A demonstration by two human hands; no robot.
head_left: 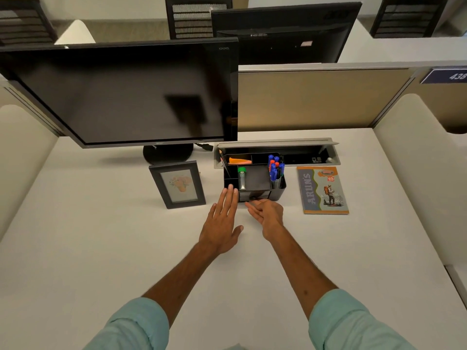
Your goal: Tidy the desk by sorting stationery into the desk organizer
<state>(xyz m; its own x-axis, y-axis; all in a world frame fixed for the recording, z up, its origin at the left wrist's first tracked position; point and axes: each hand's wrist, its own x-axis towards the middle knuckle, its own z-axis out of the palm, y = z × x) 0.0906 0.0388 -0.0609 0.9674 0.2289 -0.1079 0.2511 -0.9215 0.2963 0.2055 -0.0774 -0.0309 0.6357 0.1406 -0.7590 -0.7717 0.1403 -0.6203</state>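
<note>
Desk [101,248] — one organizer [279,192], one notebook [322,190], left hand [222,223], right hand [267,214].

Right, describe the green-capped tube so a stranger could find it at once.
Start at the big monitor; right of its stand sits the black desk organizer, between a picture frame and a notebook. In its middle section a clear tube stands. Its green cap sets it apart from the blue and red markers to its right and the pencil to its left.

White desk [101,248], tan partition [316,99], mesh chairs [199,18] behind
</note>
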